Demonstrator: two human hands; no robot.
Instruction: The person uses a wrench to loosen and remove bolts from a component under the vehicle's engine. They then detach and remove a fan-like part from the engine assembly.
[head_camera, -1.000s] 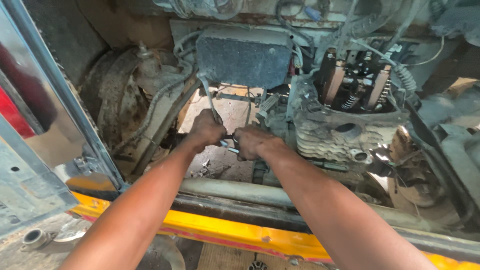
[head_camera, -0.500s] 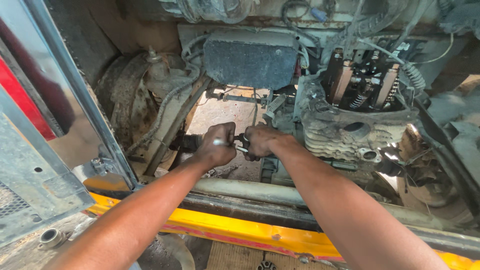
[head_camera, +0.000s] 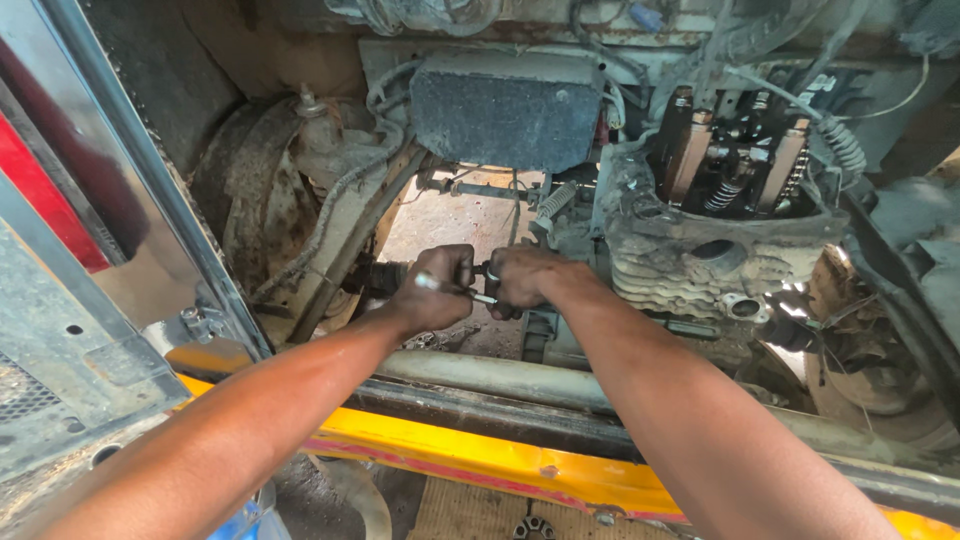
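Observation:
Both my arms reach into a greasy engine bay. My left hand (head_camera: 432, 290) is closed around a thin shiny metal tool (head_camera: 450, 288) and rests by a dark rubber-booted shaft (head_camera: 375, 277). My right hand (head_camera: 522, 278) grips a dark part at the tool's other end, right beside the left hand. The finned engine block (head_camera: 700, 262) sits just right of my hands. Whatever lies under my fingers is hidden.
An open valve assembly with springs (head_camera: 735, 165) tops the engine. A dark rectangular box (head_camera: 505, 115) hangs above my hands. A rusty wheel hub (head_camera: 255, 210) is at left, a yellow frame rail (head_camera: 480, 460) and a grey tube (head_camera: 480, 375) below, a metal panel (head_camera: 70, 330) at far left.
My hands have dropped lower in the bay and closed together on the thin tool. The view has shifted slightly left and down.

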